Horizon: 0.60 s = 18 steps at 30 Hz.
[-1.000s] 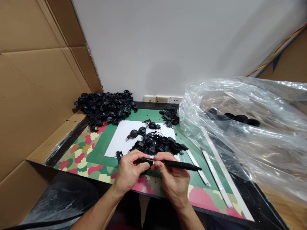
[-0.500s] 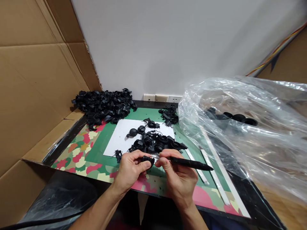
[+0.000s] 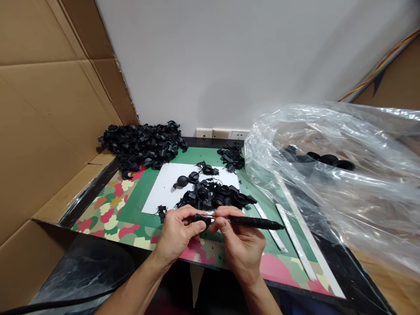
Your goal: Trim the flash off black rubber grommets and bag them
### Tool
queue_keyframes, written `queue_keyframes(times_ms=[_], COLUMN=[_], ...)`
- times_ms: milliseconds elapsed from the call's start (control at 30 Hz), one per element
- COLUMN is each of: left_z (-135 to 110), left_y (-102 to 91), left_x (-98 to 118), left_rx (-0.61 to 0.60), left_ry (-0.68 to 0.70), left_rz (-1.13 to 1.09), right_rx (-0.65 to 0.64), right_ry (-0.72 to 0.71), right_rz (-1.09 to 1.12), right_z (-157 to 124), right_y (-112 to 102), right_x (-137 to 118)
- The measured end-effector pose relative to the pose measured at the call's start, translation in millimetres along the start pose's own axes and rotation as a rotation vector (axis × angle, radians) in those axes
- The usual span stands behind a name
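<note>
Pinched between the thumb and fingers of my left hand [image 3: 179, 229] is a small black rubber part [image 3: 204, 220], partly hidden by the fingertips. My right hand [image 3: 243, 243] grips a thin metal-tipped tool with a black wrapped handle [image 3: 256, 222]. The tool's tip lies against or just over the top of the part; I cannot tell exactly where it touches. Just beyond both hands, a heap of black rubber parts [image 3: 216, 195] covers much of a white sheet [image 3: 157, 190]. Two joined round black pieces [image 3: 186, 179] lie at that heap's far left.
A large pile of black parts [image 3: 144, 144] sits at the back left beside a cardboard box [image 3: 49, 96]. Black scraps [image 3: 231, 156] lie at the back. On the right, a clear plastic bag [image 3: 328, 131] holds round black parts [image 3: 328, 160]. White strips [image 3: 295, 240] rest on the mat.
My right hand and the tool have shifted slightly left, with the tip further over the part. The left hand keeps its place and its hold.
</note>
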<state>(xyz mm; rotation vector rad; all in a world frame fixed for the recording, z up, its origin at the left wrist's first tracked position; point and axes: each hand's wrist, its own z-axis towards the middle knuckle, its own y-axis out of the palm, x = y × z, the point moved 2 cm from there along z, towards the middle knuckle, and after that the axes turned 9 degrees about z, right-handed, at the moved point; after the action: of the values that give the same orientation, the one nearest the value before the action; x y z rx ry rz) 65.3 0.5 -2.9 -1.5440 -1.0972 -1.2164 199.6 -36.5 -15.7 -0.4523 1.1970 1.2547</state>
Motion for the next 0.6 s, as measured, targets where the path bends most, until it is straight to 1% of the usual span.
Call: queue_keyframes(times_ms=[100, 167, 233, 300, 333, 367, 400, 467, 533, 600], left_z=[0, -1, -3, -6, -7, -7, -7, -6, -4, -2], left_y=[0.4, 0.8, 1.0, 0.9, 0.5, -0.2, -1.1, -3.0, -4.5, -5.1], left_x=[-1, 0, 2, 4, 4, 3, 2, 0, -2, -3], left_rx=[0.006, 0.026, 0.047, 0.05, 0.044, 0.036, 0.029, 0.022, 0.017, 0.014], left_ry=[0.014, 0.057, 0.125, 0.168, 0.16, 0.133, 0.093, 0.016, -0.013, -0.009], left_rz=[0.022, 0.07, 0.136, 0.171, 0.165, 0.145, 0.115, 0.056, 0.014, 0.0], right_rx=[-0.008, -0.031, -0.043, -0.004, 0.033, 0.077, 0.116, 0.162, 0.178, 0.187], right_ry=[0.004, -0.022, -0.13, -0.273, -0.316, -0.326, -0.295, -0.149, 0.019, 0.13], right_rz=[0.019, 0.003, -0.077, -0.203, -0.264, -0.311, -0.335, -0.298, -0.175, -0.042], right_z=[-1, 0, 3, 8, 11, 14, 16, 20, 20, 17], right_y=[1, 1, 0, -5, -8, -12, -16, -22, -25, -26], right_x=[1, 2, 1, -2, -3, -4, -4, -3, 0, 3])
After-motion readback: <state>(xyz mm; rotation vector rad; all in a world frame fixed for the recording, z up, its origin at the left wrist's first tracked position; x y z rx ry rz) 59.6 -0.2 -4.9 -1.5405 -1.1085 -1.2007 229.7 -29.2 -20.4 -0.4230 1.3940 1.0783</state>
